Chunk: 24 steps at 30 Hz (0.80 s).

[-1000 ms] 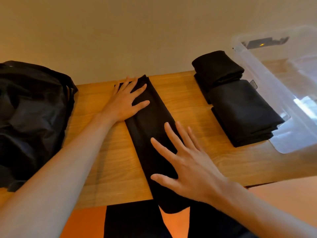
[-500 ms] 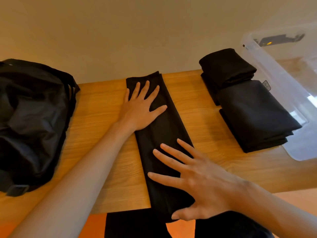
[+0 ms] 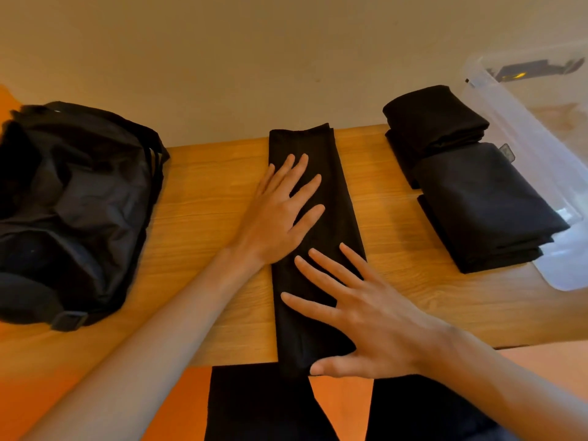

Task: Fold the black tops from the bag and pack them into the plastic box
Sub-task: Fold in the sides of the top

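Black top (image 3: 331, 198), folded into a long strip, lies on the wooden table (image 3: 206, 192) beneath both hands' straight, spread fingers, left hand (image 3: 280, 214) farther, right hand (image 3: 366, 316) nearer, neither gripping. Bag (image 3: 73, 202) sits left of the fingers; folded tops (image 3: 477, 202) and plastic box (image 3: 541, 138) to their right.
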Tool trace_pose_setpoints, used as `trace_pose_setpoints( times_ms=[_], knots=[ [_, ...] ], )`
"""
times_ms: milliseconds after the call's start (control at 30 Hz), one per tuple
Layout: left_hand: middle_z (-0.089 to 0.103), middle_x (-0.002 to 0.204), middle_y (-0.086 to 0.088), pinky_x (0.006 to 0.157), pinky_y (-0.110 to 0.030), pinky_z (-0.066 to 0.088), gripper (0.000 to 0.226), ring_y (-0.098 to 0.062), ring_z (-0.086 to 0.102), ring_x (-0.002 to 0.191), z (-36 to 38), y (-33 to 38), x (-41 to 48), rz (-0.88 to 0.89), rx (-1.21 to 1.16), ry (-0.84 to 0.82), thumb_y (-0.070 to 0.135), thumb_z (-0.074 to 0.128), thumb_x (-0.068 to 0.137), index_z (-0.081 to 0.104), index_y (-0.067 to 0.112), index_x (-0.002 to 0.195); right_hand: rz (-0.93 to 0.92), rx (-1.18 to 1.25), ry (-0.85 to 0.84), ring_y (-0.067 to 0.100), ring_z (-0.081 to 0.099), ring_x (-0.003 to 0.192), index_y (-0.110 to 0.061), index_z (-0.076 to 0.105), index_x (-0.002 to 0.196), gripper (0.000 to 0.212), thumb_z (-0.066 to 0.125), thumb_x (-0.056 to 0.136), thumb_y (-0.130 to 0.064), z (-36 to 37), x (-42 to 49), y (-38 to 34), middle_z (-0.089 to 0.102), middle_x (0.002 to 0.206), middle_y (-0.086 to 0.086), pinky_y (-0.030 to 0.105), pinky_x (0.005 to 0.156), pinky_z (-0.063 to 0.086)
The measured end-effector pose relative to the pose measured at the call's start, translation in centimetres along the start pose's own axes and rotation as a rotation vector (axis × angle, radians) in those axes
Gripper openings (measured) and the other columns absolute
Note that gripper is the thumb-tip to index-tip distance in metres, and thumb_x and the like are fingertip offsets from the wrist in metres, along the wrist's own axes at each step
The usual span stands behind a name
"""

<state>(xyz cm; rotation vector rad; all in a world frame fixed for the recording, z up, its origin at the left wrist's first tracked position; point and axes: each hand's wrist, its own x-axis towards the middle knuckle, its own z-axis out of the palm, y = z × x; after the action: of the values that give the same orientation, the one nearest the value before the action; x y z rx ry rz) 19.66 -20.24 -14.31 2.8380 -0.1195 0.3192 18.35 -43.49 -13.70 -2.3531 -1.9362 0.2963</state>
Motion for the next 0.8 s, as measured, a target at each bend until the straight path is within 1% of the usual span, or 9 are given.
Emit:
trace_pose_setpoints(
  times_ms=[67,167,233,300,400,500,567,667,800],
  knots=[
    [0.017,0.17,-0.004,0.129,-0.042,0.003,0.06,-0.016,0.003,0.159,-0.9,1.7,-4.3,0.125,-0.106,-0.104,0.05,0.031,0.107,0.036,0.02,0.158,-0.022,-0.004,0.016,0.022,-0.019,0.156,-0.038,0.008,0.162,0.086,0.026,0.092,-0.085,-0.1,-0.9,0.2,-0.005,0.17,0.01,0.053,0.126,-0.006],
    [0.012,0.171,-0.001,0.129,-0.038,0.002,0.068,-0.011,0.001,0.158,-2.0,3.6,-10.3,0.223,-0.116,-0.26,0.055,0.037,0.105,0.026,0.019,0.162,-0.063,-0.015,0.051,0.022,-0.011,0.157,-0.034,0.012,0.163,0.089,0.03,0.093,-0.084,0.2,-2.7,0.6,0.002,0.17,0.009,0.05,0.126,0.0],
    [0.008,0.172,-0.003,0.128,-0.039,0.005,0.081,-0.014,0.0,0.159,-2.2,4.2,-13.5,0.266,-0.052,-0.294,0.063,0.043,0.101,0.019,0.017,0.163,-0.096,-0.052,0.087,0.023,-0.004,0.158,-0.031,0.014,0.163,0.093,0.035,0.091,-0.085,0.9,-3.9,0.8,0.005,0.171,0.009,0.049,0.125,0.004],
    [0.007,0.172,-0.006,0.129,-0.039,0.007,0.09,-0.018,0.002,0.159,-2.2,4.2,-15.7,0.309,0.06,-0.289,0.069,0.048,0.096,0.019,0.016,0.163,-0.116,-0.134,0.121,0.025,0.003,0.158,-0.03,0.016,0.163,0.093,0.045,0.09,-0.081,1.8,-4.8,1.1,0.01,0.17,0.01,0.048,0.126,0.011],
    [0.014,0.17,-0.011,0.127,-0.045,0.02,0.078,-0.024,0.009,0.159,-1.9,4.3,-17.8,0.388,0.2,-0.232,0.056,0.054,0.101,0.026,0.018,0.162,-0.133,-0.174,0.216,0.025,0.019,0.156,-0.027,0.029,0.16,0.081,0.064,0.094,-0.056,3.0,-6.1,1.4,0.025,0.167,0.009,0.047,0.124,0.028],
    [0.033,0.164,-0.014,0.121,-0.047,0.033,0.052,-0.027,0.025,0.155,-1.1,4.5,-18.7,0.427,0.198,-0.09,0.021,0.054,0.106,0.042,0.015,0.156,-0.188,-0.126,0.38,0.022,0.034,0.151,-0.019,0.049,0.151,0.053,0.061,0.1,-0.03,3.6,-7.0,1.4,0.044,0.158,0.006,0.044,0.119,0.036],
    [0.047,0.155,-0.015,0.115,-0.046,0.04,0.042,-0.028,0.038,0.149,-0.9,4.8,-18.5,0.435,0.193,0.009,0.007,0.049,0.106,0.054,0.011,0.147,-0.221,-0.124,0.477,0.021,0.044,0.145,-0.013,0.059,0.142,0.043,0.063,0.099,-0.018,4.1,-7.7,1.4,0.054,0.15,0.006,0.042,0.113,0.044],
    [0.062,0.142,-0.013,0.103,-0.044,0.049,0.031,-0.029,0.053,0.138,-0.7,4.9,-18.0,0.478,0.215,0.097,0.005,0.053,0.106,0.066,0.007,0.134,-0.23,-0.121,0.551,0.019,0.048,0.142,-0.01,0.063,0.137,0.043,0.07,0.095,-0.008,4.8,-8.4,1.4,0.057,0.146,0.006,0.04,0.106,0.052],
    [0.068,0.134,-0.009,0.092,-0.041,0.054,0.025,-0.027,0.061,0.129,-0.5,4.6,-18.3,0.502,0.227,0.161,0.005,0.058,0.104,0.071,0.006,0.126,-0.221,-0.04,0.611,0.016,0.053,0.137,-0.009,0.069,0.129,0.036,0.072,0.093,-0.006,4.8,-8.8,1.3,0.062,0.141,0.006,0.038,0.102,0.055]
  ],
)
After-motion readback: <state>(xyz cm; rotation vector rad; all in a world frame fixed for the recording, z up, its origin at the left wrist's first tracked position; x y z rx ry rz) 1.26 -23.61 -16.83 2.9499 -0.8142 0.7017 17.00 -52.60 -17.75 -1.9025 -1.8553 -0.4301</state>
